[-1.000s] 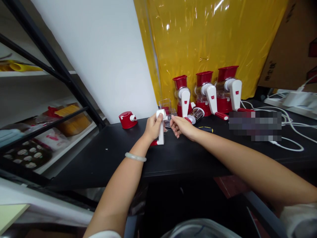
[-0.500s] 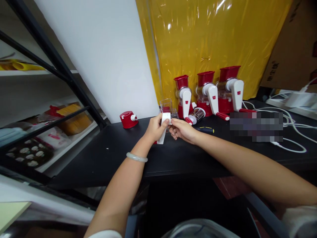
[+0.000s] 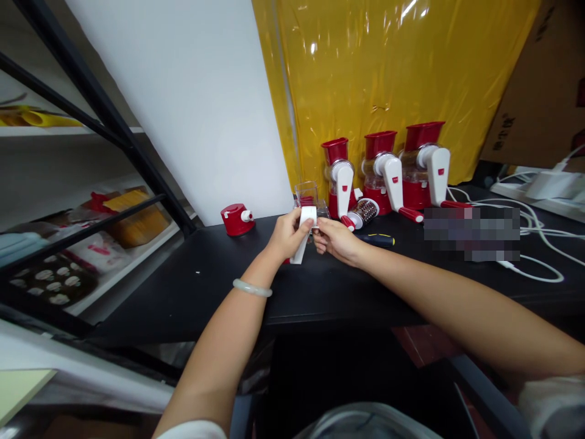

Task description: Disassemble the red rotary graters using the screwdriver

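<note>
My left hand (image 3: pixel 287 235) is closed around a white crank handle (image 3: pixel 299 249), its thumb pressed on the wide upper end. A bit of red shows at the handle's lower end, by my wrist. My right hand (image 3: pixel 336 239) pinches at the wide end from the right, fingers curled; whether a small part sits between its fingertips is hidden. Just behind my hands stands a clear plastic housing (image 3: pixel 305 190). A metal grater drum (image 3: pixel 364 213) lies to the right, with a dark screwdriver (image 3: pixel 378 240) in front of it. Off to the left sits a red base (image 3: pixel 237 219) with a white knob.
Three red-and-white rotary graters (image 3: pixel 340 177) stand in a row along the back of the black table (image 3: pixel 219 286). White cables (image 3: pixel 539 225) and a blurred-out patch lie at the right. A black-framed shelf (image 3: pixel 132 152) borders the left side.
Both hands and the crank handle have barely moved, with only a slight shift of the right fingers at the handle's wide end. The other things stay in place.
</note>
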`<state>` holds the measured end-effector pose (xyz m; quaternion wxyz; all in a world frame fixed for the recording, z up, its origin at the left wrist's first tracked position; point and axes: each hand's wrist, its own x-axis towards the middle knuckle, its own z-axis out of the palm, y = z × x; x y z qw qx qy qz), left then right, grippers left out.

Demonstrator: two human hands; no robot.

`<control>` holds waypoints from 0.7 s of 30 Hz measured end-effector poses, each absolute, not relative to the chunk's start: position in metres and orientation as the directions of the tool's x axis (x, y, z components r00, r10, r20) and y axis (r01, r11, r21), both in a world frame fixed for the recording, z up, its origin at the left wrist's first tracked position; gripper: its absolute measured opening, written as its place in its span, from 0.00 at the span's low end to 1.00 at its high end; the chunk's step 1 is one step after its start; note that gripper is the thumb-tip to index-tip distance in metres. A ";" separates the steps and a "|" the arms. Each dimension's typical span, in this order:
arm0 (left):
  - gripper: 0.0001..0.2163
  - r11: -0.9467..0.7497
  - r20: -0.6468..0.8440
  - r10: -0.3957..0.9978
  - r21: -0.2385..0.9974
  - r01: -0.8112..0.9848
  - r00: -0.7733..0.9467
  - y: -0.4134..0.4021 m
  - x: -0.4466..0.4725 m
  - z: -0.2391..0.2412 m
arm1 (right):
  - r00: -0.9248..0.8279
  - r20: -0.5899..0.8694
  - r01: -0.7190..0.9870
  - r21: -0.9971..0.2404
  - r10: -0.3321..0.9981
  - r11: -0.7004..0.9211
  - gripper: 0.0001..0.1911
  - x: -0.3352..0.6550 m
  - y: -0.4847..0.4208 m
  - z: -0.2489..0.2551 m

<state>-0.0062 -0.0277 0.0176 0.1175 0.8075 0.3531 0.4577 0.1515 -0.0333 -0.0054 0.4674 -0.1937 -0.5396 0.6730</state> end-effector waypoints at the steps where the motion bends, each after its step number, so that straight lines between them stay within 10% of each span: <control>1: 0.24 -0.724 0.653 0.679 0.522 0.451 0.335 -0.027 -0.006 0.017 | -0.481 0.250 -0.426 -0.904 0.840 0.025 0.17 0.151 -0.034 -0.005; 21: 0.26 -0.735 0.682 0.640 0.409 0.540 0.354 -0.026 -0.011 0.029 | -0.372 0.267 -0.474 -0.878 0.889 0.065 0.16 0.142 -0.038 0.001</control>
